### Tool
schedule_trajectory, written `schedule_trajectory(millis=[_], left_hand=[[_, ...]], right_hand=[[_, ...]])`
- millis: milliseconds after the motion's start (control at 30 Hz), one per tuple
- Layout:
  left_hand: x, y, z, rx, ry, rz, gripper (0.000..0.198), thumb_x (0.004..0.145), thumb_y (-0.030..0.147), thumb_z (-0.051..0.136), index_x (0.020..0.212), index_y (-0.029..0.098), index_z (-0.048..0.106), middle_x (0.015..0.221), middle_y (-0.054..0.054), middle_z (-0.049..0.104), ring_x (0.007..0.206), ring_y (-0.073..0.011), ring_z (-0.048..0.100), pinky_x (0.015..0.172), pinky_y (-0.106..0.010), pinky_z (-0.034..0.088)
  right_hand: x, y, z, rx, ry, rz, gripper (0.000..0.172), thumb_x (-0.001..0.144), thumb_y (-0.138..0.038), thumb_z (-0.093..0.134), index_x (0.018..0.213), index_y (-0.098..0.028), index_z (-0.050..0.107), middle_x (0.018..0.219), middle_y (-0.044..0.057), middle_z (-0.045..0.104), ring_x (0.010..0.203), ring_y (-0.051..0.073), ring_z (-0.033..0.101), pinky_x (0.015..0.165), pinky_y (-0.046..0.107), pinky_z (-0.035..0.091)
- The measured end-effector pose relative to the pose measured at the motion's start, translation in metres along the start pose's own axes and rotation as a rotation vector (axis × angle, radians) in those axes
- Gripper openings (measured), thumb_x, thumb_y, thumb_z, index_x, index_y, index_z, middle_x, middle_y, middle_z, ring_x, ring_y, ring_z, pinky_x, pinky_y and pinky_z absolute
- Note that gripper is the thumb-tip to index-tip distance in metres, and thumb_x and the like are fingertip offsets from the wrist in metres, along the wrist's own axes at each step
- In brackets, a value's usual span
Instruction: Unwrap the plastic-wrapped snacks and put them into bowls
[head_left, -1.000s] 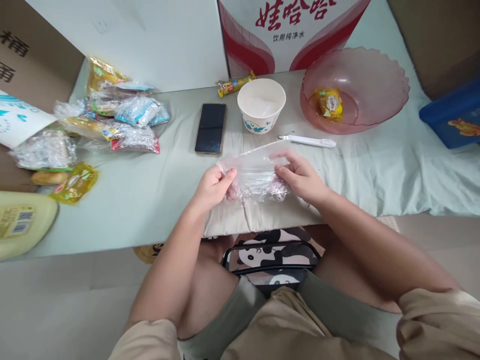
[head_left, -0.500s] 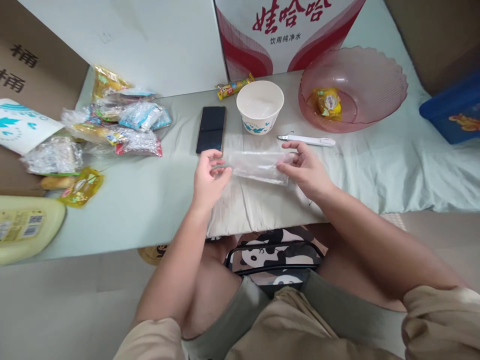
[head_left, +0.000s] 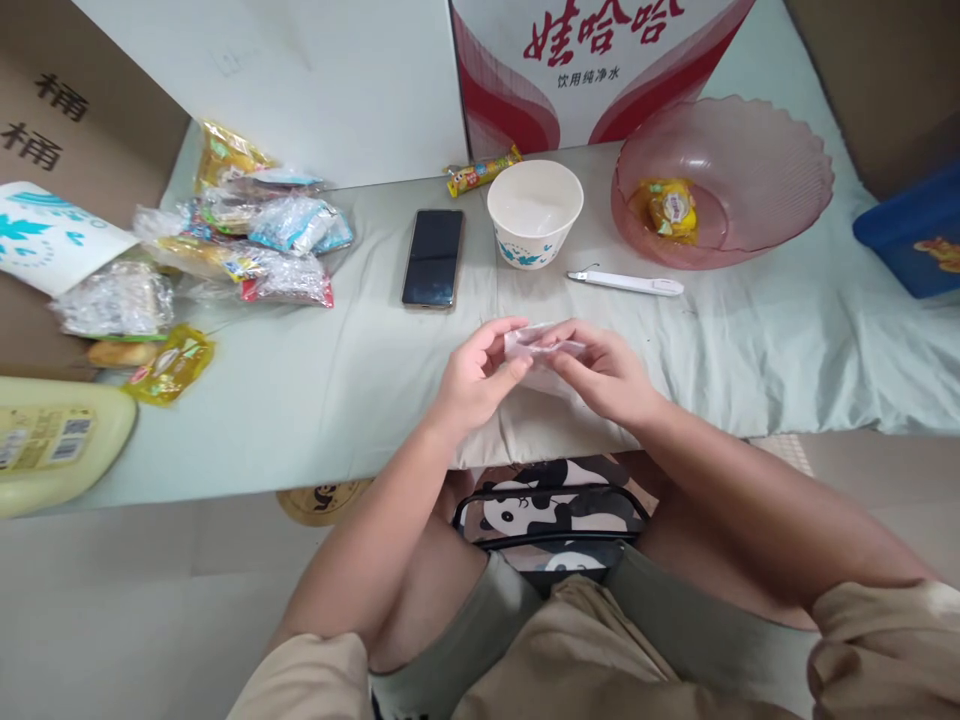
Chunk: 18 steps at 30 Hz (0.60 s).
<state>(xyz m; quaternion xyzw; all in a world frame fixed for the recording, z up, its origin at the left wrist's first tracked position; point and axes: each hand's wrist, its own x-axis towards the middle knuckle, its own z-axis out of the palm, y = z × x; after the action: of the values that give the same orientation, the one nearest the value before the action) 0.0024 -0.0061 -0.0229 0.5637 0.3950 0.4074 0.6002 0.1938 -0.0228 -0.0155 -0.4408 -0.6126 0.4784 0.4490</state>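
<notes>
A clear plastic bag (head_left: 551,378) is pinched between both hands above the front of the cloth-covered table. My left hand (head_left: 484,375) grips its left side, thumb and fingers closed on the film. My right hand (head_left: 604,372) pinches the bag's upper edge, its fingertips close to the left thumb. Behind the hands stands a white paper bowl (head_left: 534,215) with blue leaf prints. A white utility-knife-like tool (head_left: 626,283) lies just right of the bowl, and a black phone (head_left: 433,258) lies left of it.
At right, a pink scalloped bowl (head_left: 780,190) holds a yellow packet (head_left: 670,210). A yellow snack stick (head_left: 484,172) lies behind the paper bowl. Several wrapped snacks (head_left: 289,235) are heaped at left, near a tipped paper cup (head_left: 56,240) and a pale yellow bottle (head_left: 60,445). Boxes (head_left: 592,75) stand behind.
My left hand has moved right and closed on the bag. Both hands are now close together, and the bag, stretched flat before, is bunched between them. The view has shifted slightly.
</notes>
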Motion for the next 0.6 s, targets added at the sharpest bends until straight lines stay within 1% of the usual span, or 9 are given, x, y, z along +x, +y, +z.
schedule_trajectory(millis=[67,133,200,267,367,433,500,533,600], left_hand=[[0.0,0.004,-0.001,-0.122,0.056,-0.046,0.042,0.081,0.043,0.077,0.115,0.021,0.067,0.095,-0.005,0.075,0.086,-0.0185,0.071,0.08,-0.032,0.056],[0.001,0.008,-0.002,-0.234,0.039,-0.112,0.039,0.076,0.037,0.079,0.111,0.022,0.068,0.08,0.0,0.071,0.069,-0.0136,0.065,0.069,-0.028,0.053],[0.001,0.011,-0.003,-0.31,0.024,-0.133,0.041,0.072,0.031,0.08,0.11,0.022,0.067,0.079,0.002,0.069,0.067,-0.0116,0.063,0.066,-0.025,0.051],[0.003,0.014,-0.004,-0.337,0.076,-0.094,0.041,0.069,0.026,0.078,0.108,0.023,0.065,0.093,0.0,0.071,0.077,-0.0118,0.065,0.071,-0.024,0.052],[0.006,0.016,-0.008,-0.319,0.211,-0.087,0.028,0.072,0.027,0.07,0.099,0.022,0.062,0.102,0.0,0.068,0.086,-0.0115,0.066,0.076,-0.024,0.05],[0.008,0.016,-0.013,-0.308,0.252,-0.126,0.019,0.076,0.028,0.065,0.093,0.021,0.06,0.094,0.001,0.064,0.081,-0.0104,0.064,0.073,-0.024,0.048],[0.008,0.017,-0.016,-0.298,0.25,-0.139,0.015,0.077,0.029,0.064,0.089,0.021,0.059,0.088,0.002,0.062,0.075,-0.0096,0.062,0.07,-0.024,0.046],[0.008,0.018,-0.018,-0.29,0.238,-0.138,0.014,0.077,0.029,0.064,0.087,0.02,0.059,0.086,0.002,0.061,0.073,-0.0094,0.061,0.07,-0.024,0.045],[0.007,0.021,-0.02,-0.267,0.212,-0.131,0.011,0.077,0.028,0.064,0.083,0.02,0.058,0.08,0.003,0.06,0.07,-0.0094,0.059,0.068,-0.025,0.044]], right_hand=[[0.002,0.001,0.001,-0.082,0.166,-0.014,0.037,0.089,-0.058,0.069,0.104,-0.025,0.059,0.111,0.007,0.067,0.099,0.02,0.064,0.084,0.035,0.053],[0.002,0.002,0.0,-0.085,0.179,-0.014,0.046,0.082,-0.057,0.077,0.111,-0.027,0.059,0.117,0.007,0.065,0.103,0.021,0.065,0.085,0.036,0.054],[0.0,0.004,-0.002,-0.023,0.044,0.021,0.043,0.081,-0.057,0.078,0.105,-0.026,0.061,0.104,0.005,0.067,0.091,0.02,0.066,0.077,0.036,0.055],[-0.001,0.003,-0.006,0.006,-0.013,0.039,0.036,0.084,-0.057,0.076,0.092,-0.025,0.061,0.081,0.001,0.063,0.071,0.017,0.062,0.063,0.033,0.052],[0.008,-0.007,-0.017,-0.104,0.158,-0.063,0.035,0.083,-0.054,0.076,0.081,-0.026,0.055,0.068,-0.002,0.053,0.057,0.014,0.05,0.054,0.03,0.042],[0.028,-0.024,-0.026,-0.283,0.306,-0.173,0.032,0.083,-0.044,0.075,0.075,-0.025,0.05,0.066,-0.003,0.049,0.056,0.013,0.044,0.054,0.029,0.038],[0.062,-0.045,-0.03,-0.555,0.421,-0.245,0.03,0.08,-0.029,0.071,0.07,-0.025,0.042,0.066,-0.004,0.046,0.059,0.013,0.041,0.058,0.029,0.036],[0.082,-0.055,-0.03,-0.724,0.439,-0.239,0.03,0.079,-0.022,0.067,0.069,-0.025,0.039,0.066,-0.003,0.045,0.062,0.013,0.041,0.061,0.029,0.037],[0.125,-0.069,-0.025,-1.089,0.291,-0.106,0.023,0.077,-0.012,0.061,0.072,-0.024,0.041,0.074,-0.001,0.052,0.071,0.014,0.045,0.071,0.03,0.04]])
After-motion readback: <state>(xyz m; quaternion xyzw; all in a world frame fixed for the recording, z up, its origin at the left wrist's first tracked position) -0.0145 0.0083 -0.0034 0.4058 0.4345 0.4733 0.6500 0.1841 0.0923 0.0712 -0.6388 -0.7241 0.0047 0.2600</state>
